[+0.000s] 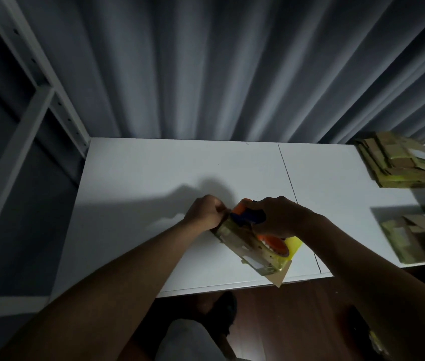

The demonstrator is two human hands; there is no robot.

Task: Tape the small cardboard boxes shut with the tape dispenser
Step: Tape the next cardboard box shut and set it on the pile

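A small cardboard box (242,246) lies slantwise on the white table (154,183), near its front edge, with a loose flap jutting over the edge. My left hand (206,212) grips the box's far end with curled fingers. My right hand (281,216) holds the orange and blue tape dispenser (248,212) on top of the box. The dispenser's tape roll and a yellow piece (293,246) show below my right wrist. Glossy tape covers part of the box's top.
A stack of flattened cardboard boxes (399,160) sits at the table's far right corner. More small boxes (419,238) stand at the right edge. Grey curtains hang behind, and a metal shelf frame (37,100) rises at the left. My legs and dark floor lie below the front edge.
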